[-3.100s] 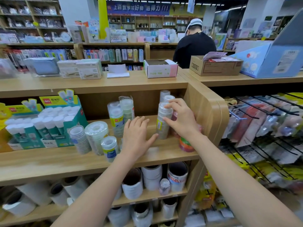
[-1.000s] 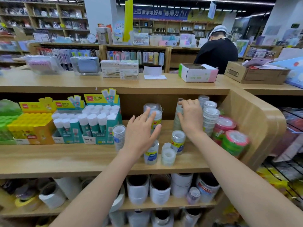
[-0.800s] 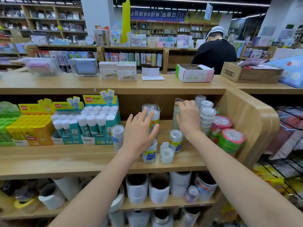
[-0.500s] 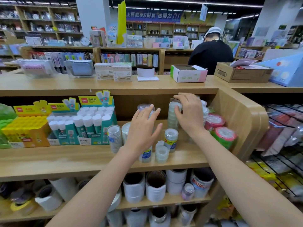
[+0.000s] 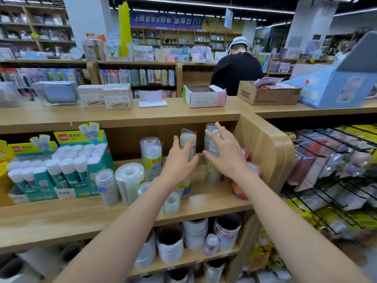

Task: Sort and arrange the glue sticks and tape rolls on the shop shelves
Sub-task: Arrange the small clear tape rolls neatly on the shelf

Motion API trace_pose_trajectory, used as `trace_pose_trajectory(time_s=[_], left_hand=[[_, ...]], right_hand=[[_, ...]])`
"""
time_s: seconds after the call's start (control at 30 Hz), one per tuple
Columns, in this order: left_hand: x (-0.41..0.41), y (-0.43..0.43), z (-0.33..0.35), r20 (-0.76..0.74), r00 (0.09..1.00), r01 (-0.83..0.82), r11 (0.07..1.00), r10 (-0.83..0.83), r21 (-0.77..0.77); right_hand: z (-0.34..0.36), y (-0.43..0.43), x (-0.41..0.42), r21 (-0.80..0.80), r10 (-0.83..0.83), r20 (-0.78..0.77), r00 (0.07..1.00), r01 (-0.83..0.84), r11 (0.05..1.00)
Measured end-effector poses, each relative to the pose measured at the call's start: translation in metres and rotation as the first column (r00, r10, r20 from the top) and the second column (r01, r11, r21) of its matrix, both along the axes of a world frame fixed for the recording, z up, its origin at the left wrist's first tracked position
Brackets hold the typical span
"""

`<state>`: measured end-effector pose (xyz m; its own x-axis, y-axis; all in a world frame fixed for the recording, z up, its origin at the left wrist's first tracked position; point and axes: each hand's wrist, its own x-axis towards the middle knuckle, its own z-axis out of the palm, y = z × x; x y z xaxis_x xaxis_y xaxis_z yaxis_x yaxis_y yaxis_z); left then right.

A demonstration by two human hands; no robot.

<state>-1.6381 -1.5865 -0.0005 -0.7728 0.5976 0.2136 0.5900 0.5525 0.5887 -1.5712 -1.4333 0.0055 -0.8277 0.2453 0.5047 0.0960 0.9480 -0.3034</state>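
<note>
Clear tape roll stacks stand on the wooden shelf (image 5: 61, 217). My left hand (image 5: 178, 162) reaches in with straight fingers in front of a tall wrapped stack (image 5: 188, 139); I cannot tell if it touches it. My right hand (image 5: 226, 154) is spread open just in front of another tall stack (image 5: 211, 137) at the shelf's right end, holding nothing. Two stacks lie tilted, a narrow one (image 5: 107, 186) and a wide one (image 5: 129, 180). A small loose roll (image 5: 171, 202) sits near the shelf edge. Green boxes of white-capped glue sticks (image 5: 79, 168) stand at left.
Red and green tape rolls (image 5: 239, 188) sit behind my right wrist against the curved shelf end (image 5: 271, 152). Wide tape rolls (image 5: 194, 233) fill the shelf below. Boxes stand on the counter top (image 5: 205, 96). A person in black (image 5: 235, 68) stands beyond. Hanging packets (image 5: 334, 160) fill the right rack.
My right hand has let go of the tall tape stack and spread open in front of it. My left hand has shifted right toward the middle stack. The view has swung left.
</note>
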Motion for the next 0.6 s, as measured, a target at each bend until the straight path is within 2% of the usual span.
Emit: trace_pose_trajectory(time_s=[0.17, 0.4, 0.6], left_hand=[[-0.008, 0.016, -0.002, -0.025, 0.999, -0.034, 0.999, 0.033, -0.041], [-0.013, 0.027, -0.008, -0.035, 0.994, -0.102, 0.992, 0.105, 0.07], [-0.016, 0.031, -0.016, 0.067, 0.996, -0.063, 0.997, 0.059, 0.051]], right_hand=[[-0.005, 0.006, -0.003, -0.05, 0.065, -0.014, 0.998, -0.066, 0.997], [-0.009, 0.013, -0.004, -0.057, 0.075, -0.047, 0.996, -0.078, 0.995], [-0.01, 0.014, -0.003, -0.047, 0.094, -0.044, 0.995, -0.096, 0.994]])
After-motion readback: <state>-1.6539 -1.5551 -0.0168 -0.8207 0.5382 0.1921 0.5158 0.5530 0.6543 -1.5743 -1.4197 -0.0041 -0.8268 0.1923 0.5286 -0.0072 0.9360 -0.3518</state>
